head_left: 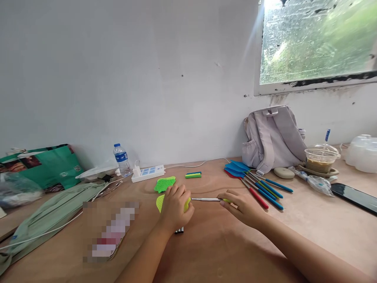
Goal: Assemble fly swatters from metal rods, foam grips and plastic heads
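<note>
Cup (308, 154): brown drink (318, 166), straw (327, 136) | bottle (121, 158): capped | left hand (176, 205), right hand (242, 206): metal rod (206, 199)

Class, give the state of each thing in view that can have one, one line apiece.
Yellow swatter: held by left hand and right hand
Green swatter head: lying flat
Blue swatters: lying piled
Bottle: upright, cap on
Power strip: charger plugged in
Backpack: standing upright
Cup: partly filled, straw in
Black phone: flat, screen dark
Window: fully shut or not, cannot tell
</note>
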The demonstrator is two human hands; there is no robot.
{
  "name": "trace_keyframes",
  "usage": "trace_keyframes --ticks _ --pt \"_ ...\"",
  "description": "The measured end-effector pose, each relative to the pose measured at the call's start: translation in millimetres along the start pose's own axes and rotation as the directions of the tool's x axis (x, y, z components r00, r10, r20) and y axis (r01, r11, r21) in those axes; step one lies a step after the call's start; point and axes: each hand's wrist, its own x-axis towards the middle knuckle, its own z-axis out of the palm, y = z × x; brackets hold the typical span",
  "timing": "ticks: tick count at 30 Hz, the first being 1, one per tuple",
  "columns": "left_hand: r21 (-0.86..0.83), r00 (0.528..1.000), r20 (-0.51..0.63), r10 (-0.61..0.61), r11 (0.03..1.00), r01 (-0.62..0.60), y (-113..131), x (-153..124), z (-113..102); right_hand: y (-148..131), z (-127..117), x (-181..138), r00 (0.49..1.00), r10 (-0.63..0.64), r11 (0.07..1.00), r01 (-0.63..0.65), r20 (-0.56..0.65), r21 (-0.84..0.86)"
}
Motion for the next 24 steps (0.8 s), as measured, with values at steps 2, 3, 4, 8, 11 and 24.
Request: trace_keyframes --ticks 2,3,4,8,11,24 --pt "-0.028 0.999 0.027 0.029 0.999 -0.028 2.9 0.1 1.5 -1.5 -0.4 -0.5 1.000 -0.015 1.000 0.016 0.008 -0.020" --pt "-0.039 0.999 0.033 0.035 0.999 -0.034 3.8 0.1 2.4 -1.5 -0.8 -0.6 1.000 -0.023 0.999 0.024 0.006 -0.031" --pt "-0.047 0.999 0.034 0.036 0.998 -0.034 4.4 0.1 3.2 -1.2 -1.3 -0.6 1.000 -0.031 0.999 0.031 0.001 -0.041" --pt "-0.065 0.999 0.036 0.020 0.998 -0.018 4.9 0.1 5.0 2.2 -3.3 -0.1 0.999 -0.044 0.997 0.042 -0.028 -0.060" --pt "-0.056 0.999 0.049 0.016 0.998 -0.013 4.4 0.1 5.2 3.5 -4.5 0.3 0.998 -0.059 0.994 0.056 -0.024 -0.089" --pt "0.010 0.973 0.200 0.120 0.992 -0.124 13.7 -2.2 14.9 7.2 -6.5 -2.7 0.989 -0.142 0.977 0.136 -0.029 -0.165"
